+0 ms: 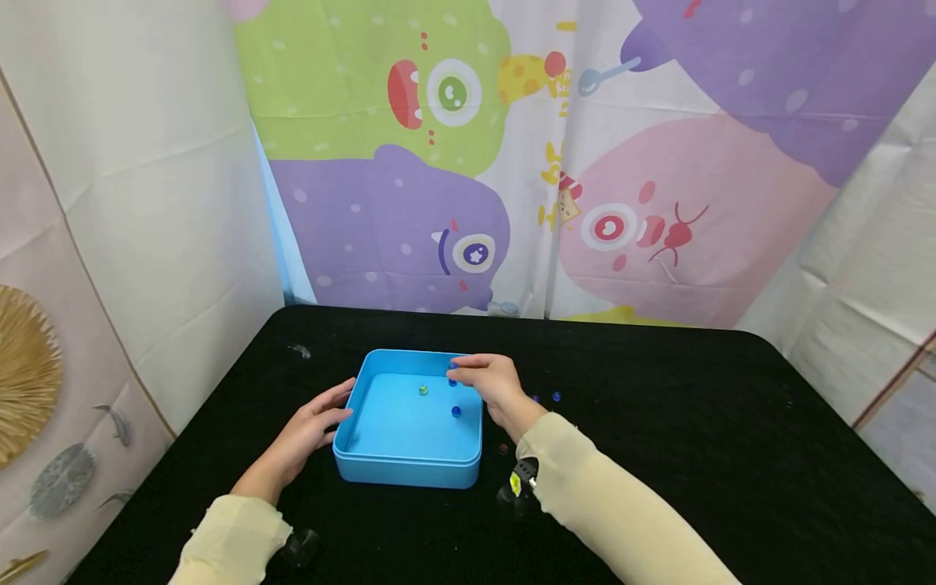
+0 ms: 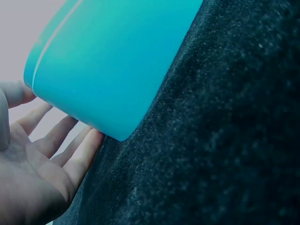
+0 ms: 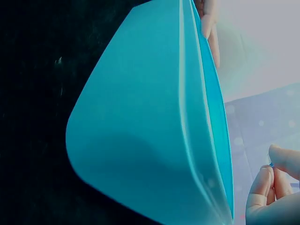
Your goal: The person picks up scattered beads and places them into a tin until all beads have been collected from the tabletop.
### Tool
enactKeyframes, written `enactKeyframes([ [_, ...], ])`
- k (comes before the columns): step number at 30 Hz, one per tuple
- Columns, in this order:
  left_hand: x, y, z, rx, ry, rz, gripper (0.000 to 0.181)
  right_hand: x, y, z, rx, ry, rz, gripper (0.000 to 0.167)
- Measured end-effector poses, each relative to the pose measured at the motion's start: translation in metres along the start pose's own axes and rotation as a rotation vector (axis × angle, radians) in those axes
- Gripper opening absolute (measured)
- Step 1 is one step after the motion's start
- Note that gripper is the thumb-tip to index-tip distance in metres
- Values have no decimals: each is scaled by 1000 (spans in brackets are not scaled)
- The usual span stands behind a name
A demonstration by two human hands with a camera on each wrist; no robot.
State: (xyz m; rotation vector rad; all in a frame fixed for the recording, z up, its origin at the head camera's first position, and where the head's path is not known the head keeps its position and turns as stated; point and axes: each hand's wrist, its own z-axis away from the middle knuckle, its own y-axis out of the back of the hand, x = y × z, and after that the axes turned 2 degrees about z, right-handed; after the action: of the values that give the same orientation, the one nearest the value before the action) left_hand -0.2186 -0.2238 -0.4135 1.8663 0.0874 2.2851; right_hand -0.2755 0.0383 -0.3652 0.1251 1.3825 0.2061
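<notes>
A blue box [image 1: 409,474] with an open top stands on the black table. My left hand [image 1: 313,431] rests against its left side with fingers spread and extended, and in the left wrist view the fingers [image 2: 84,157] touch the outer wall. Over the box's far right part, my right hand [image 1: 491,383] pinches a small blue marble [image 3: 271,164] between thumb and fingertips, mostly hidden. Inside the box lie a yellow-green marble [image 1: 423,390] and a blue marble [image 1: 457,411]. Another blue spot shows just below the right fingertips.
Right of the box, a blue marble [image 1: 556,396] and a dark reddish marble [image 1: 503,448] lie on the black cloth [image 1: 658,422]. One more blue marble [image 1: 536,399] is partly hidden by the right wrist. A printed curtain [image 1: 409,219] hangs behind the table.
</notes>
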Motion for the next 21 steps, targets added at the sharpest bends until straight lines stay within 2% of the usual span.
enactKeyframes([
  [21,0,0,0,-7,1,9,57,-9,-21,6,-16,13,17,18],
])
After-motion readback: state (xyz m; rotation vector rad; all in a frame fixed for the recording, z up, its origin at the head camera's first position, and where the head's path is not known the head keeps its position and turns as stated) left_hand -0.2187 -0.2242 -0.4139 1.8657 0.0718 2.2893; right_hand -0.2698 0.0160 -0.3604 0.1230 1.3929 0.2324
